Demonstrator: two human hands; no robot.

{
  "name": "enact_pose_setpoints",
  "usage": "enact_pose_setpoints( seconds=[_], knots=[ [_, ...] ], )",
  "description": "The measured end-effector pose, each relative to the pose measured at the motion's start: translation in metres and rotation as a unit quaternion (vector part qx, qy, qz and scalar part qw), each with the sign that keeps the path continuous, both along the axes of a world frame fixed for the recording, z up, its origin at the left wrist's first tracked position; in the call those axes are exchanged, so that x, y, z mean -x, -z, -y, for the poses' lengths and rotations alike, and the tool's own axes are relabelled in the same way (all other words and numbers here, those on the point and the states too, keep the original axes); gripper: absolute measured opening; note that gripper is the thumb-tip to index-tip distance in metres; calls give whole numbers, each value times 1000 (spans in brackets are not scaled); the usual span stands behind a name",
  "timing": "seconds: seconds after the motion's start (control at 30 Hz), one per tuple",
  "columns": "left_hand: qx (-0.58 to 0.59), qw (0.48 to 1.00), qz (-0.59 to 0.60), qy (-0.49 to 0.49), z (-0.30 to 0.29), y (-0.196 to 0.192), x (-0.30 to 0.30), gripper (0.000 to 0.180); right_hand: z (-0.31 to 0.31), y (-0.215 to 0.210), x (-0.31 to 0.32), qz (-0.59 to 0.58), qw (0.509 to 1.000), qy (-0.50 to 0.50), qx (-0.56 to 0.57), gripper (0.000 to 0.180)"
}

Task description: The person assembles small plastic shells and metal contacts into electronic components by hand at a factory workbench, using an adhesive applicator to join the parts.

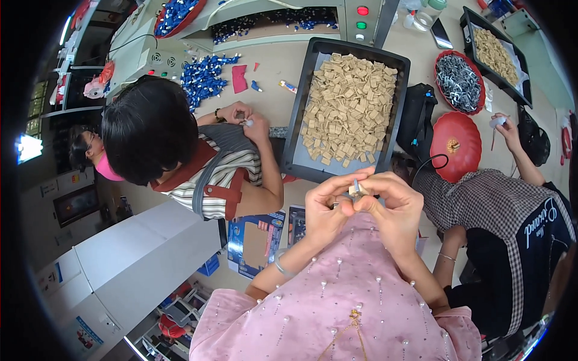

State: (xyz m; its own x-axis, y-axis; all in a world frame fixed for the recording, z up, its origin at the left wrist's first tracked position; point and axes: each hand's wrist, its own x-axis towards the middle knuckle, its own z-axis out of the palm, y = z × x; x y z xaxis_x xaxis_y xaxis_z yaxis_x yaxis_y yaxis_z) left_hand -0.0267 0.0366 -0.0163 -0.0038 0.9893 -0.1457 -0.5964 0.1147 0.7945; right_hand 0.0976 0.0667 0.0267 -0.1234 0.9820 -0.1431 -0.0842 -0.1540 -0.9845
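head view: small beige piece (362, 191) pinched at the fingertips.
from here i see the left hand (327, 207) and right hand (395, 207) both gripping it, thumbs against forefingers, near the black tray (303, 102) of beige pieces (352, 108); the thin grey bit (356, 185) there i can't make out. light, even thumb pressure should prevent twisting.

the tan pieces (349, 108) look matt, the nearer red dish (465, 129) glossy plastic.

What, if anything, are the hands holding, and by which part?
A small beige piece, pinched between the left hand and right hand; which part is in the grip cannot be told, being covered.
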Motion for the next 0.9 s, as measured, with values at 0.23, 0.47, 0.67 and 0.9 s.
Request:
enact_pose_setpoints(
  seconds=[0.23, 0.47, 0.67, 0.9],
  knots=[
    [59, 996, 58, 37, -12, -11, -19, 32, -5, 2, -16, -31, 997, 64, 22, 40],
    [203, 956, 193, 92, -33, -20, -38, 23, -11, 15, -57, 18, 989, 138, -44, 33],
    [264, 937, 198, 114, -43, -21, -60, 22, -35, 32, -128, 59, 952, 300, -34, 11],
    [290, 939, 154, 102, -49, -28, -81, 23, -44, 67, -175, 63, 933, 355, -9, 11]
  ],
)
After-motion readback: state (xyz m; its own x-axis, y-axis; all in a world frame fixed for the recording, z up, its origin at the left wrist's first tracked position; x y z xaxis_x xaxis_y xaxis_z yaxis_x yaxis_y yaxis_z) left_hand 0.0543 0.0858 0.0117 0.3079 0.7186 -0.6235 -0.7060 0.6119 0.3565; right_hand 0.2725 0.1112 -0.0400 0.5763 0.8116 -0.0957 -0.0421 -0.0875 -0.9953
